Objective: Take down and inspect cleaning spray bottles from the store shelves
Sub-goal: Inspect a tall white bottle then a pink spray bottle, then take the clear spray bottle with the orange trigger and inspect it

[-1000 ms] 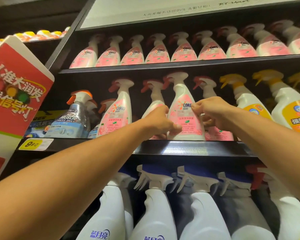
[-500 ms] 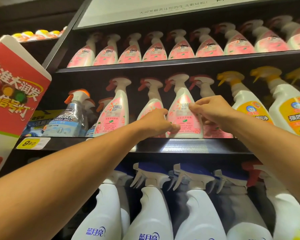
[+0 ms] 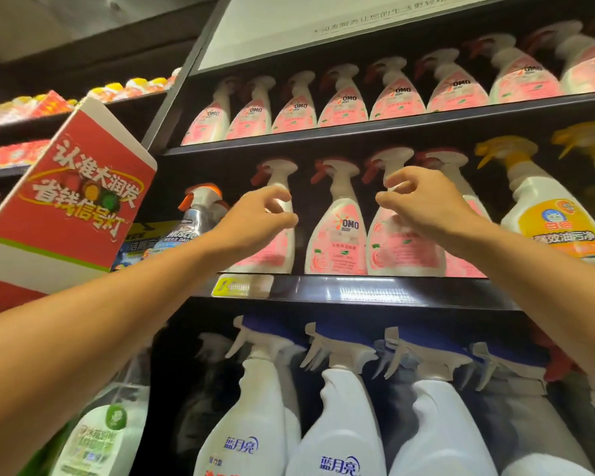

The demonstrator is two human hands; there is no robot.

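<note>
Several pink-labelled OMO spray bottles stand in a row on the middle shelf point(image 3: 392, 291). My left hand point(image 3: 251, 221) hovers in front of the leftmost one point(image 3: 275, 255), thumb and fingers curled apart near its neck. Between my hands, the middle OMO bottle point(image 3: 337, 235) stands upright and untouched. My right hand point(image 3: 423, 204) is raised before the third OMO bottle point(image 3: 402, 249), with its fingertips close to the white neck. Neither hand visibly grips a bottle. Motion blur hides whether the fingertips touch.
More OMO bottles point(image 3: 344, 101) line the top shelf. Yellow-trigger bottles point(image 3: 547, 218) stand to the right and a silver Mr Muscle bottle point(image 3: 196, 218) to the left. White blue-capped bottles point(image 3: 337, 424) fill the shelf below. A red promotional sign point(image 3: 73, 201) juts out at the left.
Both hands have let go of the middle OMO bottle, which stays on the shelf. They rose and spread apart, the left toward the leftmost bottle. The view tilted upward.
</note>
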